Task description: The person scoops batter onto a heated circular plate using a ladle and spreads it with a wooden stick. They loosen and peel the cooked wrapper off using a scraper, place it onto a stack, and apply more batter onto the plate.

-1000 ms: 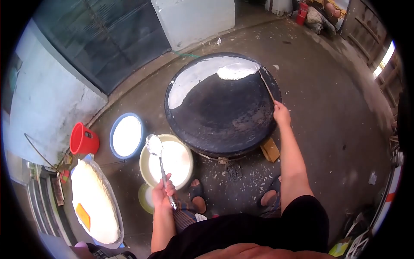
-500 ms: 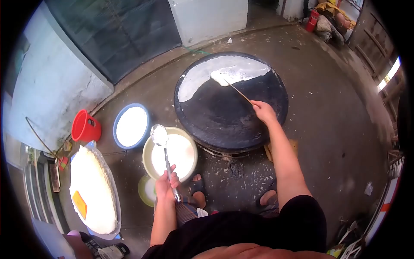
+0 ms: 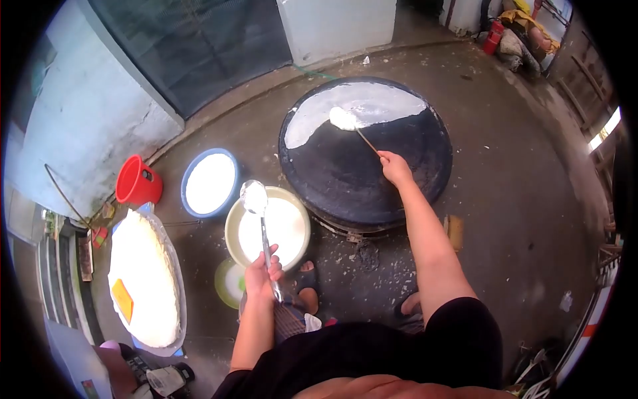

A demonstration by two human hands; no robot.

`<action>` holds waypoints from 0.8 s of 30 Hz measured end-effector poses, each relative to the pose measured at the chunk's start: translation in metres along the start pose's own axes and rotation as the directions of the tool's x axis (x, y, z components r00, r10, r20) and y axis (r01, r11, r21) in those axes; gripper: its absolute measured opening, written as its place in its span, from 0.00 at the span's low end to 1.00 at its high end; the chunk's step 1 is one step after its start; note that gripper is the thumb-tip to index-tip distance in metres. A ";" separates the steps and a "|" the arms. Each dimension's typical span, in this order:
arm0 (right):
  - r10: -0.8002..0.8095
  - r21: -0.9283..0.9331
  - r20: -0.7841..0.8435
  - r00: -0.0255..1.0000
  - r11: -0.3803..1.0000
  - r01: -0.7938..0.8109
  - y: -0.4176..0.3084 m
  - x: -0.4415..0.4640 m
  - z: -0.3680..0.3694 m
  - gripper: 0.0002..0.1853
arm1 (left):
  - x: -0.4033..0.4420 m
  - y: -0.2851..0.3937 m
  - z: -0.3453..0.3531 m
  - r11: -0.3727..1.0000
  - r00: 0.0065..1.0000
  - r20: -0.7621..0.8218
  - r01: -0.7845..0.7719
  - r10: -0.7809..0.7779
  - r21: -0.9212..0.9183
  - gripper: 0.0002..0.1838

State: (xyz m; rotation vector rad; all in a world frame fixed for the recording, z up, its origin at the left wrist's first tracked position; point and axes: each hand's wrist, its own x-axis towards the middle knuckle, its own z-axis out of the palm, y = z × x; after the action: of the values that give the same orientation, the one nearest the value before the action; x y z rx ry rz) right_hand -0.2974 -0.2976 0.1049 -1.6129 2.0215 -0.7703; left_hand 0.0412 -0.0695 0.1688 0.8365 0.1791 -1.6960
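My right hand [image 3: 397,167] is closed around the thin handle of a batter spreader [image 3: 369,142]. The spreader's white-coated end rests at the inner edge of a curved band of white batter [image 3: 385,103]. That band lies along the far and left part of a large round black griddle [image 3: 365,183]. Lower down, my left hand [image 3: 263,271] grips the handle of a metal ladle [image 3: 254,197]. The ladle's white-smeared bowl is over the far rim of a cream basin [image 3: 232,234] of white liquid.
Left of the cream basin stand a blue basin [image 3: 186,201] of white contents and a red bucket [image 3: 137,189]. A pale, layered stack [image 3: 143,266] carries an orange flat piece [image 3: 123,300]. A green bowl [image 3: 224,290] sits near my feet. A red cylinder [image 3: 492,38] stands far right.
My right hand has moved left over the griddle, and the spreader's end has shifted slightly left along the batter. My left hand still holds the ladle. The whole view has shifted a little.
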 end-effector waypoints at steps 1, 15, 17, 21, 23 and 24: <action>-0.106 -0.034 0.050 0.993 0.994 0.108 0.003 0.001 0.003 0.14 | 0.000 0.001 0.000 1.000 1.000 -0.002 -0.003 0.003 -0.002 0.19; -0.176 0.127 0.237 0.956 0.981 0.149 0.009 -0.035 -0.030 0.15 | -0.005 0.005 0.002 1.000 0.999 -0.039 -0.011 0.011 0.014 0.18; -0.001 0.072 0.101 0.995 0.997 -0.007 0.012 -0.044 -0.033 0.15 | -0.002 0.006 -0.005 0.999 0.999 -0.021 -0.037 0.037 0.030 0.18; -0.179 0.130 0.103 0.978 0.978 0.165 0.011 -0.056 0.016 0.15 | -0.005 0.007 -0.006 1.000 1.000 -0.021 -0.023 0.023 -0.006 0.18; -0.185 0.130 0.190 0.964 0.978 0.162 -0.003 -0.059 0.000 0.14 | -0.006 0.008 -0.005 1.000 0.999 -0.026 -0.028 0.028 0.010 0.18; -0.185 0.130 0.266 0.946 0.979 0.155 -0.007 -0.057 -0.004 0.14 | -0.006 0.008 -0.006 0.999 0.999 -0.025 -0.027 0.028 0.032 0.18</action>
State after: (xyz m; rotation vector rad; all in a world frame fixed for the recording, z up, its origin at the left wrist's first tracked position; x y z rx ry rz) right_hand -0.2827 -0.2423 0.1123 -1.7420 1.6348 -0.6575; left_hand 0.0518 -0.0641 0.1709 0.8807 0.1571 -1.6666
